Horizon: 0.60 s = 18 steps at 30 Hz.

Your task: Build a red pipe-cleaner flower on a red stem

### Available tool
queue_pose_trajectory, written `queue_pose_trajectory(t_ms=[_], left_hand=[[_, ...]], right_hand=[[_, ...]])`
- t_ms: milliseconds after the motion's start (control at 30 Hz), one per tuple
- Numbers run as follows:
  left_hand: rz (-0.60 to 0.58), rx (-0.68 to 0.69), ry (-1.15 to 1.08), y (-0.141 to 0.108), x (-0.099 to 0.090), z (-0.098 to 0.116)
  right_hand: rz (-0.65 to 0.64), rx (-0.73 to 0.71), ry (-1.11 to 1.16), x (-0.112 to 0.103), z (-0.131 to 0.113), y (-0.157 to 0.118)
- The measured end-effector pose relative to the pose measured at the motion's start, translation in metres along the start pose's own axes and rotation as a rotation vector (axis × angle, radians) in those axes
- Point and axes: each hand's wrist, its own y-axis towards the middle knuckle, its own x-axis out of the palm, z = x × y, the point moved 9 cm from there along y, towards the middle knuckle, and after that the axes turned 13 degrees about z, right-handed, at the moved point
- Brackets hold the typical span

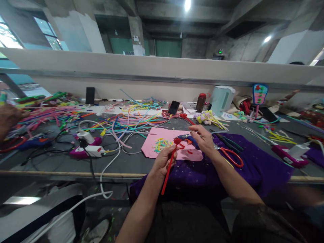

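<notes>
My left hand (164, 159) is closed around a red pipe cleaner flower (168, 172), its long stem slanting down below my fingers and its bunched red head at the top. My right hand (204, 139) is wrapped around a blue glue gun (194, 142) with an orange part, largely covered by my fingers. The gun's tip points left and lies right by the flower head; I cannot tell whether they touch. Under both hands lies a pink sheet (149, 152) bearing short yellow, green and white pipe cleaner bits (162, 144) and a few red pieces.
Red-handled scissors (231, 158) and dark-handled pliers (231, 143) lie on a purple cloth (263, 158) at the right. Loose pipe cleaners (131, 123), a power strip (87, 151) and cables spread leftward. A phone (173, 108), bottle (200, 102) and kettle (221, 100) stand behind. Another person's hand (8, 118) is far left.
</notes>
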Motion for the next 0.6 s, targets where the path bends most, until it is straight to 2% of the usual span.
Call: queue_pose_trajectory(t_ms=[133, 300, 400, 500, 600], left_hand=[[0.017, 0.026, 0.008, 0.001, -0.003, 0.0], [0.054, 0.106, 0.037, 0.001, -0.006, 0.004], [0.063, 0.166, 0.094, 0.001, -0.004, 0.006], [0.069, 0.208, 0.18, 0.002, -0.001, 0.006], [0.047, 0.196, 0.278, 0.004, 0.003, 0.001]], right_hand=[[-0.158, 0.05, -0.159, 0.005, 0.016, -0.001], [-0.432, 0.214, -0.68, 0.002, 0.068, -0.01], [-0.605, 0.259, -0.834, 0.012, 0.087, -0.02], [-0.668, 0.292, -0.895, 0.024, 0.096, -0.026], [-0.666, 0.326, -0.871, 0.029, 0.101, -0.026]])
